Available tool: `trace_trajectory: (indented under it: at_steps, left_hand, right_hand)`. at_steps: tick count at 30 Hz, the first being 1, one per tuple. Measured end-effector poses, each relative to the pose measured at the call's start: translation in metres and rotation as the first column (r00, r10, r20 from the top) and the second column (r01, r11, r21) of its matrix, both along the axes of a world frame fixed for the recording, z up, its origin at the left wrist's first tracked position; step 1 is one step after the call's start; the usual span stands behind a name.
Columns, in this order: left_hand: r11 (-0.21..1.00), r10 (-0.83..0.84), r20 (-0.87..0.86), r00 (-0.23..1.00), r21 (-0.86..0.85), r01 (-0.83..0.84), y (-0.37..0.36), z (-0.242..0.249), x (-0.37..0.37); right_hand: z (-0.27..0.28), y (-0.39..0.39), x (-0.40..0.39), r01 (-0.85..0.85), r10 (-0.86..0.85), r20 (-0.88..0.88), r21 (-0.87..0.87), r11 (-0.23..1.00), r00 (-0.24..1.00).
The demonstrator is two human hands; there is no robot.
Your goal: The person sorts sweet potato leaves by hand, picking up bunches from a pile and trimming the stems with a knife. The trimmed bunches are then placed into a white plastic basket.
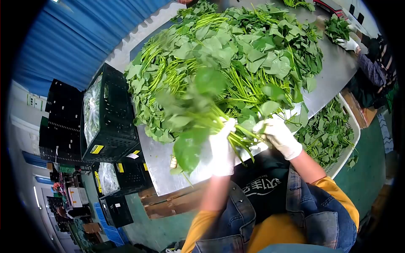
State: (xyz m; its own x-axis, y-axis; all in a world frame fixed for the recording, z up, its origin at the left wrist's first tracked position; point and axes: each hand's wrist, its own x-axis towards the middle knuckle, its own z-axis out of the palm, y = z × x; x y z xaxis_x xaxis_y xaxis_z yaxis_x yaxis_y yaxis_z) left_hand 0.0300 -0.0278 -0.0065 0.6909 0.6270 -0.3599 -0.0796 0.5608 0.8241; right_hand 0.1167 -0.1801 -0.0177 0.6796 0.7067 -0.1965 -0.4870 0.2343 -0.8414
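My left hand, in a white glove, is closed around the stems of a bunch of leafy greens. The leaves point to the left and are blurred, while the cut stem ends stick out to the lower right. My right hand, also gloved, is beside those stem ends with its fingers pinched on leafy green stems. Behind both hands, a large heap of leafy greens with broad leaves and long pale stems covers much of the metal table.
Black crates with plastic-wrapped contents stand at the table's left. A white basket of loose greens is by my right arm. Across the table, another person's gloved hand holds a bunch of greens. A small bottle-like item lies near the front edge.
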Motion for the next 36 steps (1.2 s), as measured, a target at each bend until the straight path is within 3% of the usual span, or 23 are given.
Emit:
trace_trajectory:
  at_steps: [1, 2, 3, 4, 5, 7, 9, 10, 11, 12, 13, 14, 15, 17, 18, 21, 24, 25, 26, 27, 31, 33, 36]
  left_hand:
    - [0.97, 0.102, -0.049, 0.994, 0.225, -0.088, 0.002, 0.021, -0.003]
    - [0.98, 0.08, 0.19, 0.978, -0.194, -0.043, 0.039, -0.043, -0.009]
    - [0.989, 0.132, 0.024, 0.991, 0.06, -0.133, 0.056, -0.027, -0.019]
    - [0.979, 0.105, 0.033, 0.994, 0.171, -0.109, 0.038, 0.034, -0.03]
    - [0.964, 0.188, 0.087, 0.978, 0.175, -0.201, 0.072, 0.008, -0.04]
    - [0.872, 0.256, 0.094, 0.962, 0.407, -0.272, 0.088, 0.008, -0.057]
    - [0.906, 0.335, 0.18, 0.925, 0.209, -0.369, 0.085, 0.016, -0.054]
    - [0.902, 0.418, 0.254, 0.872, -0.005, -0.431, 0.084, 0.019, -0.052]
    - [0.9, 0.422, 0.257, 0.869, -0.008, -0.435, 0.085, 0.015, -0.054]
    - [0.94, 0.339, 0.311, 0.888, -0.087, -0.329, 0.089, 0.007, -0.056]
    - [0.964, 0.258, 0.371, 0.892, -0.156, -0.214, 0.091, 0.003, -0.058]
    - [0.948, 0.296, 0.331, 0.896, -0.214, -0.234, 0.086, 0.003, -0.059]
    - [0.95, 0.277, 0.308, 0.91, -0.228, -0.212, 0.087, -0.001, -0.062]
    - [0.959, 0.259, 0.293, 0.92, -0.189, -0.21, 0.086, -0.007, -0.066]
    - [0.958, 0.267, 0.299, 0.916, -0.184, -0.219, 0.087, -0.007, -0.069]
    - [0.956, 0.277, 0.244, 0.929, -0.17, -0.24, 0.087, -0.005, -0.072]
    - [0.953, 0.289, 0.184, 0.94, -0.143, -0.265, 0.08, 0.007, -0.066]
    - [0.946, 0.308, 0.161, 0.938, -0.162, -0.282, 0.074, 0.013, -0.062]
    - [0.938, 0.321, 0.139, 0.937, -0.181, -0.295, 0.07, 0.018, -0.057]
    - [0.942, 0.308, 0.149, 0.94, -0.186, -0.279, 0.065, 0.021, -0.053]
    - [0.955, 0.222, 0.142, 0.965, -0.231, -0.186, 0.05, 0.025, -0.032]
    - [0.991, 0.103, 0.022, 0.994, -0.089, -0.1, 0.047, 0.019, -0.018]
    - [0.968, -0.043, 0.158, 0.986, -0.238, 0.081, 0.059, -0.017, 0.006]
  right_hand:
    - [-0.015, -0.004, -0.004, 0.131, -0.108, -0.152, 0.15, 0.98, 0.982]
    - [-0.05, -0.022, 0.01, 0.109, -0.045, -0.157, 0.432, 0.895, 0.987]
    - [-0.052, -0.047, 0.017, 0.265, -0.155, -0.275, 0.424, 0.866, 0.949]
    - [-0.034, -0.068, 0.033, 0.137, 0.087, -0.249, 0.755, 0.642, 0.965]
    - [-0.049, -0.098, 0.059, 0.308, 0.037, -0.356, 0.851, 0.425, 0.934]
    - [-0.018, -0.113, 0.074, 0.41, -0.211, -0.369, 0.887, 0.211, 0.905]
    - [-0.016, -0.097, 0.084, 0.243, -0.045, -0.242, 0.914, 0.324, 0.969]
    - [-0.011, -0.075, 0.076, 0.177, 0.067, -0.228, 0.881, 0.438, 0.971]
    - [-0.023, -0.055, 0.074, 0.091, 0.106, -0.207, 0.76, 0.644, 0.973]
    - [-0.027, -0.037, 0.076, -0.034, 0.002, 0.099, 0.325, 0.945, 0.995]
    - [-0.001, -0.017, 0.062, -0.017, 0.093, 0.418, -0.182, 0.983, 0.904]
    - [-0.021, 0.007, 0.068, 0.223, 0.065, 0.801, -0.242, 0.944, 0.596]
    - [-0.025, 0.021, 0.07, 0.42, 0.125, 0.895, -0.32, 0.849, 0.428]
    - [-0.047, 0.03, 0.086, 0.681, 0.602, 0.798, -0.426, 0.596, -0.028]
    - [-0.06, 0.034, 0.093, 0.676, 0.597, 0.801, -0.419, 0.606, -0.039]
    - [-0.074, 0.037, 0.104, 0.662, 0.679, 0.734, -0.499, 0.558, -0.019]
    - [-0.064, 0.025, 0.104, 0.537, 0.214, 0.973, -0.229, 0.812, 0.091]
    - [-0.051, 0.022, 0.099, 0.544, 0.216, 0.973, -0.227, 0.808, 0.085]
    - [-0.034, 0.017, 0.093, 0.333, 0.116, 0.81, -0.361, 0.871, 0.575]
    - [-0.013, 0.012, 0.084, 0.087, 0.069, 0.408, -0.352, 0.932, 0.91]
    - [0.013, 0.003, 0.057, -0.024, 0.096, 0.297, -0.236, 0.971, 0.95]
    - [-0.002, -0.001, 0.058, -0.099, 0.129, 0.226, -0.137, 0.986, 0.966]
    - [-0.001, -0.002, 0.054, -0.184, 0.2, 0.234, -0.09, 0.979, 0.951]
